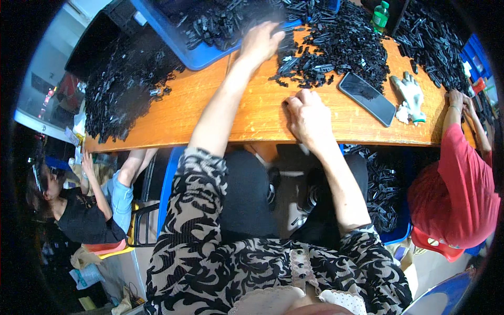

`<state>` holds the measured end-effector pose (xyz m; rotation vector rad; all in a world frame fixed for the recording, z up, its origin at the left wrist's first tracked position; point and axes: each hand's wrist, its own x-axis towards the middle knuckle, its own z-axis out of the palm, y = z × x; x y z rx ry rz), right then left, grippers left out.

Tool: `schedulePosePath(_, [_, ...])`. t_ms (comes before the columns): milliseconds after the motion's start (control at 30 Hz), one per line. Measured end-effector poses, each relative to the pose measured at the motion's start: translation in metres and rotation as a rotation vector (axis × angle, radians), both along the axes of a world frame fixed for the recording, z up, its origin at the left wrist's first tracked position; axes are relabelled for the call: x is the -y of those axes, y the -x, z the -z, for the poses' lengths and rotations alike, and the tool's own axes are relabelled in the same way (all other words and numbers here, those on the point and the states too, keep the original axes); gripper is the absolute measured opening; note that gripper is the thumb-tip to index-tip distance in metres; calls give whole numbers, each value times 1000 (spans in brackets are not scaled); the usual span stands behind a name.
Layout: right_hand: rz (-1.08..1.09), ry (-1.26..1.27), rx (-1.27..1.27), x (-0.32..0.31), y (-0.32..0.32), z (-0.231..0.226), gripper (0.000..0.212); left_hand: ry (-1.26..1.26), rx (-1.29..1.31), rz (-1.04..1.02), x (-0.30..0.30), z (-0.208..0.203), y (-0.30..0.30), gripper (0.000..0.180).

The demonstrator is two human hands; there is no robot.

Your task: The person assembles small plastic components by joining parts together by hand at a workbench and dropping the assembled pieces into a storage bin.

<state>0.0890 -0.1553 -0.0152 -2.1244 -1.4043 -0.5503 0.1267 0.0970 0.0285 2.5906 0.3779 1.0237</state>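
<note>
My left hand (261, 43) reaches over the near right rim of a blue plastic bin (197, 61), its fingers stretched out and slightly blurred. Inside the bin lie small black plastic parts (218, 26). Nothing shows in that hand. Beside it spreads a heap of small black plastic pieces (346, 44). My right hand (310, 116) rests on the wooden table (252, 113) near its front edge. Its fingers are curled closed, with a dark bit at the fingertips too small to make out.
A phone (367, 98) and a pale work glove (409, 97) lie right of my right hand. More black parts (126, 89) cover the left end. A green bottle (380, 17) stands at the back. People sit left and right; a parts-filled bin (386, 197) stands below the table.
</note>
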Motion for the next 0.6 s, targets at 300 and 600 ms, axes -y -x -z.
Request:
schedulePosePath(300, [-82, -77, -49, 4, -3, -11, 28, -80, -303, -193, -10, 32, -74, 47])
schedulePosePath(600, [-51, -124, -64, 11, -8, 0, 17, 21, -372, -226, 19, 27, -4, 42])
